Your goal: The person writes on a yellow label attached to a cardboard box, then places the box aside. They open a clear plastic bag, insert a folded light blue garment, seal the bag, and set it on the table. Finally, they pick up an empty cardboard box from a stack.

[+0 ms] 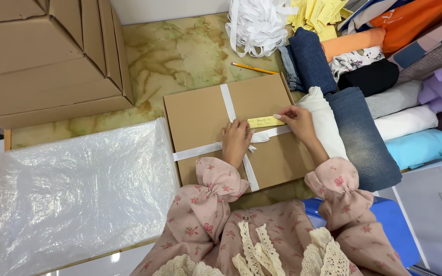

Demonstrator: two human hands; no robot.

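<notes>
A yellow paper tag (265, 121) is lying on the flat cardboard box (200, 117), at the crossing of its white ribbon (227, 102). The right hand (297, 121) is pinching the tag's end; the left hand (236, 141), fingers curled, is pressing the ribbon. Folded clothes (364, 128) are sitting just beside the box.

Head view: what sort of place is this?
Probably a small clothing packing station. Both hands, left hand and right hand, press a yellow slip onto a ribbon-tied cardboard box, beside folded clothes, spare cartons and plastic bags.
</notes>
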